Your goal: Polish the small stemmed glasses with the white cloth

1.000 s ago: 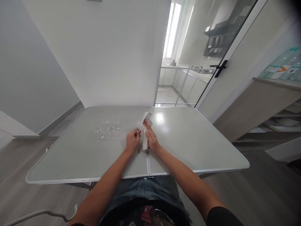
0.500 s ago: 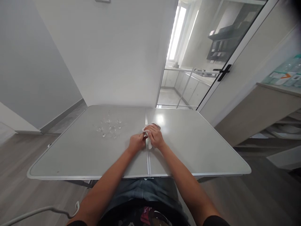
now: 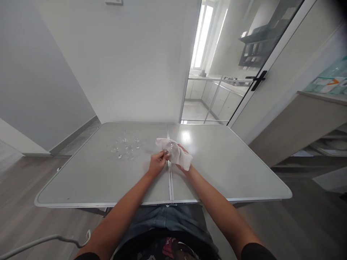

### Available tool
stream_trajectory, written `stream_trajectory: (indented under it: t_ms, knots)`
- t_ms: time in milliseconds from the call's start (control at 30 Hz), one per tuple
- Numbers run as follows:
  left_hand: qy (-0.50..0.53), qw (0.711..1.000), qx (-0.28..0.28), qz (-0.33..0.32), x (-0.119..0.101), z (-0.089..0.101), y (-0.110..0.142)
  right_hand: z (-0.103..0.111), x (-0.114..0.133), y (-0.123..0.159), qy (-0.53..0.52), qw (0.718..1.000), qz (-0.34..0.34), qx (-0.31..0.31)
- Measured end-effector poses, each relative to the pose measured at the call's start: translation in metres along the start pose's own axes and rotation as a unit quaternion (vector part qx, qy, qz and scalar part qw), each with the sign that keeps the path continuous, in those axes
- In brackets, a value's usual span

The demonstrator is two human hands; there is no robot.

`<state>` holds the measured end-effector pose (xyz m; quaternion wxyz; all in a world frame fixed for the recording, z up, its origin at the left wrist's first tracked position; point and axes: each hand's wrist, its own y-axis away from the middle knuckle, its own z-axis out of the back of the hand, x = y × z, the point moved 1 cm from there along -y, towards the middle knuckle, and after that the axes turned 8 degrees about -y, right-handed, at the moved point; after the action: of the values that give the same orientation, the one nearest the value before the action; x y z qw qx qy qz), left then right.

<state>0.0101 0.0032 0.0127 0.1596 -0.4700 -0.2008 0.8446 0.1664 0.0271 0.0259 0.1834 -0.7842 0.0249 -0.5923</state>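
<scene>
My left hand [image 3: 157, 162] pinches the near left end of a small clear glass [image 3: 171, 147]. Its rounded body rests against a white cloth [image 3: 182, 157]; whether it has a stem is hard to see. Beneath the cloth, my right hand [image 3: 182, 147] supports it, with most of the palm and fingers covered. Both hands are just above the table's middle seam. To their left stand several clear glass pieces [image 3: 129, 147], too see-through for their exact shapes to show.
The pale folding table [image 3: 108, 184] has a metal edge and a metal strip across its middle. A white wall [image 3: 135, 72] rises behind it. At right are a glass door with a black handle [image 3: 259, 80] and a wooden shelf [image 3: 303, 119] bearing bottles.
My right hand has turned from on top of the bunched cloth to underneath it. The cloth has opened out, exposing the glass. My left hand stays at nearly the same spot.
</scene>
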Motion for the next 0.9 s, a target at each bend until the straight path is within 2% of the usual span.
stream_trajectory:
  t_ms: [100, 167, 233, 333, 433, 467, 533, 633, 733, 833, 900]
  knots:
    - [0.078, 0.993, -0.034, 0.082, -0.003, 0.003, -0.006, -0.012, -0.010, 0.006, -0.012, 0.999, -0.029, -0.018]
    - [0.091, 0.988, -0.054, 0.112, -0.002, 0.005, -0.008, -0.016, -0.012, 0.010, 0.041, 0.999, 0.016, -0.021]
    - [0.081, 0.988, -0.060, 0.120, 0.000, 0.007, -0.009, -0.019, -0.009, 0.011, 0.144, 0.984, 0.104, 0.015]
    - [0.030, 0.994, -0.039, 0.103, 0.006, 0.005, -0.007, -0.018, -0.001, 0.009, 0.320, 0.917, 0.217, 0.100]
    - [-0.066, 0.996, -0.022, 0.061, 0.011, 0.000, -0.004, -0.017, 0.008, 0.006, 0.434, 0.846, 0.270, 0.150]
    - [-0.099, 0.994, -0.014, 0.042, 0.012, -0.002, -0.004, -0.016, 0.010, 0.006, 0.452, 0.834, 0.277, 0.150]
    - [-0.154, 0.988, 0.013, 0.001, 0.013, -0.005, -0.002, -0.016, 0.014, 0.005, 0.471, 0.828, 0.274, 0.128]
    - [-0.207, 0.975, 0.064, -0.045, 0.013, -0.007, 0.001, -0.012, 0.014, 0.003, 0.476, 0.845, 0.233, 0.070]
    - [-0.226, 0.964, 0.113, -0.079, 0.011, -0.005, 0.004, -0.002, 0.012, -0.003, 0.409, 0.902, 0.141, 0.020]
    - [-0.222, 0.960, 0.141, -0.096, 0.010, -0.001, 0.005, 0.012, 0.009, -0.008, 0.218, 0.975, 0.022, -0.030]
    - [-0.201, 0.965, 0.138, -0.092, 0.008, 0.000, 0.004, 0.018, 0.007, -0.009, 0.065, 0.996, -0.044, -0.050]
